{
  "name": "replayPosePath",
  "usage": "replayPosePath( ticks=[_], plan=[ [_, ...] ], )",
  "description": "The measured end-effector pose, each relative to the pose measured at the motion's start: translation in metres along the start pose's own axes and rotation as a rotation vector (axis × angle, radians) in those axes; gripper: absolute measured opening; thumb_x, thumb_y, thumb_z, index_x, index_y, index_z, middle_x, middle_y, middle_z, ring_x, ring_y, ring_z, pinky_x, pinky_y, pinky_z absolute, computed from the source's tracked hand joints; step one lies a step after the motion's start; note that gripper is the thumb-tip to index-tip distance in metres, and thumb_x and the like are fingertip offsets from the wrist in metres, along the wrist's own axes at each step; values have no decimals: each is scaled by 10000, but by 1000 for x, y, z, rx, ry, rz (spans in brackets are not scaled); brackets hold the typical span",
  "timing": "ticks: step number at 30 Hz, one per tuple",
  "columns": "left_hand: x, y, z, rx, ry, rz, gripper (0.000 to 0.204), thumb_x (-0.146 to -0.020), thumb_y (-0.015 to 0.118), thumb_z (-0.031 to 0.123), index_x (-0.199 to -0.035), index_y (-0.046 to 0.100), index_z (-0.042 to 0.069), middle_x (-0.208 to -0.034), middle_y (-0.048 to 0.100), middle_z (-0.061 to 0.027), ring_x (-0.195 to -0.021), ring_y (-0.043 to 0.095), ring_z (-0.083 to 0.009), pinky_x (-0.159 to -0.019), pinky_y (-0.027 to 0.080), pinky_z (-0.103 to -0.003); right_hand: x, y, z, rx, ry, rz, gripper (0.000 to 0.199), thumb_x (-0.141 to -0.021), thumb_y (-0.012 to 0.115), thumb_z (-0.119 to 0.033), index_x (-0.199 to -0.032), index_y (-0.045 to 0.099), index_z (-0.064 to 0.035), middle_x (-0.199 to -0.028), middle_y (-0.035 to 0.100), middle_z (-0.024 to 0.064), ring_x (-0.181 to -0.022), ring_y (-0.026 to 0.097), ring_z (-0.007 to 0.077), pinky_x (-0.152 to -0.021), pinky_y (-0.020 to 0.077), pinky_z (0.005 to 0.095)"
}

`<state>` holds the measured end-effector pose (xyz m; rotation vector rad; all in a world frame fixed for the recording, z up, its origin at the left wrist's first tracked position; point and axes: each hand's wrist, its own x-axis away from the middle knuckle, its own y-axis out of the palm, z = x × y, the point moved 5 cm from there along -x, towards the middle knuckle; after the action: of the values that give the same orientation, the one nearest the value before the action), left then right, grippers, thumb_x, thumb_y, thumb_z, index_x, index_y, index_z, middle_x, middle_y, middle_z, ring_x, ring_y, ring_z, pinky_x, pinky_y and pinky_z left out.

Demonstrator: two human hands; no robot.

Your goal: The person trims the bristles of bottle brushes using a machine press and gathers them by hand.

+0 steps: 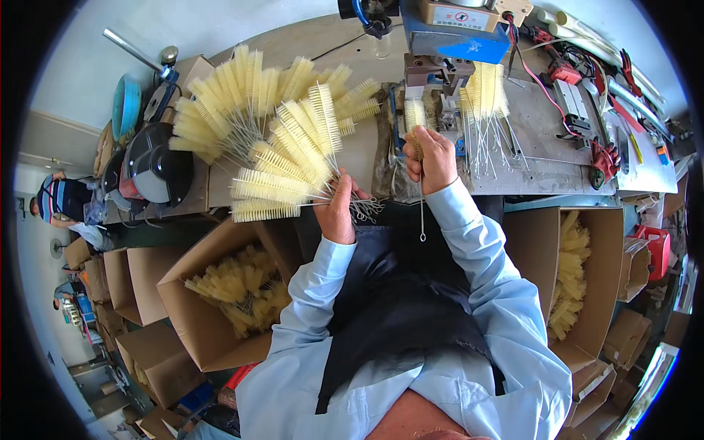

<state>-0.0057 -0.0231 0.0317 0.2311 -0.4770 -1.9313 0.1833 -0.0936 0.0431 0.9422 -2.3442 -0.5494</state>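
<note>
Because bristles would likely crowd a grip, the left hand (339, 209) holds its bunch of brushes (299, 150) by the thin wires, fingers closed, heads fanned over the counter (359, 165). The right hand (434, 158) has its fingers wrapped around a single brush (415, 114), probably for steadiness, its head toward the blue machine (456, 45), its looped wire hanging free.

Bright, even light casts soft shadows; glare whitens the lower right rim; fisheye distortion bends the tabletop (532, 117) edges.

Pale wall (220, 20), long greyish workbench (539, 139), bright light
</note>
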Motion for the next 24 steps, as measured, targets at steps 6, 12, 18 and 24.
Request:
replayPosePath(
  ticks=[6, 12, 18, 24],
  plan=[
    [-17, 6, -1, -18, -5, 23, 170, -961, 576, 104, -1097, 537, 8, -807, 552, -72, -648, 564, -179, -617, 553, -360, -14, 4, -11, -12, 90, 9, 366, -991, 552, -339, -973, 567, 26, -695, 571, 79, -417, 470, 142, -352, 350, 286],
    [-45, 4, 3, -50, 79, 37, 180, -966, 574, 105, -1111, 536, 4, -803, 556, -67, -645, 564, -169, -608, 552, -357, -17, 4, -14, -130, 282, -110, 660, -990, 385, -612, -1119, 567, 9, -968, 685, 148, -731, 675, 268, -586, 565, 407],
    [-67, -3, -4, -58, 240, 26, 148, -975, 582, 100, -1070, 559, -12, -766, 574, -54, -618, 572, -149, -582, 542, -322, -14, 46, -22, -319, 321, -164, 550, -1000, 460, -501, -1153, 505, 25, -1070, 655, 183, -854, 675, 336, -754, 581, 481],
    [-76, -21, -18, 98, 102, 116, 96, -975, 583, 120, -977, 548, 31, -745, 561, -54, -599, 565, -153, -540, 548, -340, -10, 56, 9, -318, 333, -147, 253, -1059, 416, -268, -1032, 529, -44, -702, 433, -13, -516, 343, 92, -488, 333, 270]
  ],
)
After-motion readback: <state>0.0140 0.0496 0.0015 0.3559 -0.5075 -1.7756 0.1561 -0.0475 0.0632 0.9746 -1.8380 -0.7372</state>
